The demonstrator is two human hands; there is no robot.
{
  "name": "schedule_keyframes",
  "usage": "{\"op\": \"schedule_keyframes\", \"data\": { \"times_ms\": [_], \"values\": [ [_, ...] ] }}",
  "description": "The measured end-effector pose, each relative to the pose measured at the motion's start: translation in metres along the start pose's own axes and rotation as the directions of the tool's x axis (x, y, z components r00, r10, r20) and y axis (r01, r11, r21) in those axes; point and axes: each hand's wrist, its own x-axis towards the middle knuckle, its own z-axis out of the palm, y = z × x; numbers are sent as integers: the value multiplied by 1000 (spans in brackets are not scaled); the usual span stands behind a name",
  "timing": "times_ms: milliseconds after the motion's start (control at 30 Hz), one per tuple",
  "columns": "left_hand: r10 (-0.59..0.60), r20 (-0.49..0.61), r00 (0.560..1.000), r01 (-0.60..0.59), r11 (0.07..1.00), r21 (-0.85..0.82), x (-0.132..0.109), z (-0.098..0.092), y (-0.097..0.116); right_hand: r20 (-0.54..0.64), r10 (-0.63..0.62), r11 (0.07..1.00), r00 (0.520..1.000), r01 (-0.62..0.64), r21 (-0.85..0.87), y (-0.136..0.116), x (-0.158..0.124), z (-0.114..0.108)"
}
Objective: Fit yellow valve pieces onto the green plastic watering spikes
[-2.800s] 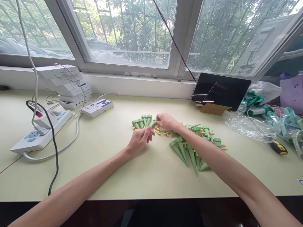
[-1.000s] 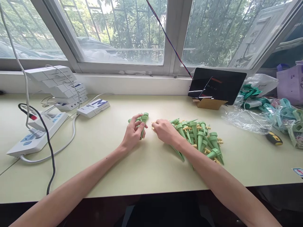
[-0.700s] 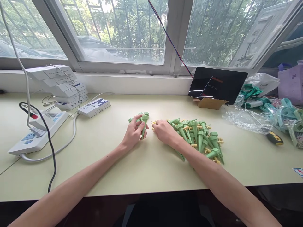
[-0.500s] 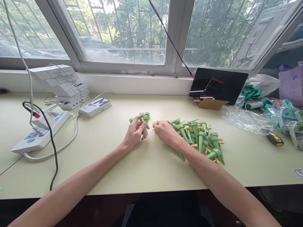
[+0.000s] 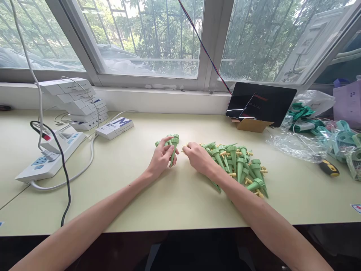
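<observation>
Several green plastic spikes with ribbed caps sit in my left hand (image 5: 161, 157); one green spike (image 5: 174, 148) points downward between the thumb and fingers. To its right, my right hand (image 5: 196, 155) has its fingers pinched together, with a small yellow piece (image 5: 184, 148) showing at the fingertips. Beside and partly behind my right hand and forearm lies a pile of green spikes (image 5: 240, 165) mixed with small yellow valve pieces. The forearm hides part of this pile.
A white power strip (image 5: 50, 156) with cables, stacked white boxes (image 5: 76, 99) and a single box (image 5: 115, 128) stand left. At the back right a tablet (image 5: 261, 103) leans on cardboard. Plastic bags (image 5: 299, 145) and a yellow-black tool (image 5: 329, 168) lie right.
The fingers of my right hand have drawn together a little more around the small yellow piece. My left hand holds the same spikes, and the whole view has shifted slightly.
</observation>
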Motion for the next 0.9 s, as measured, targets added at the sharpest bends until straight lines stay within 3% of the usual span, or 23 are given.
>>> {"op": "schedule_keyframes", "data": {
  "times_ms": [167, 300, 467, 900],
  "values": [
    [2, 39, 999, 1, 998, -66, 1, -2, -2, -176, 29, 974, 984, 12, 225, -6, -12, -1],
    [-33, 60, 998, 41, 988, -145, 2, -3, -4, -248, 55, 923, 967, 45, 383, -15, -18, 3],
    [-129, 98, 987, 149, 961, -233, 2, -2, -1, -269, 60, 885, 961, 73, 460, -21, -18, 10],
    [-236, 79, 969, 245, 957, -153, 1, -3, 1, -319, 167, 826, 933, 44, 562, -22, -18, 6]
  ]
}}
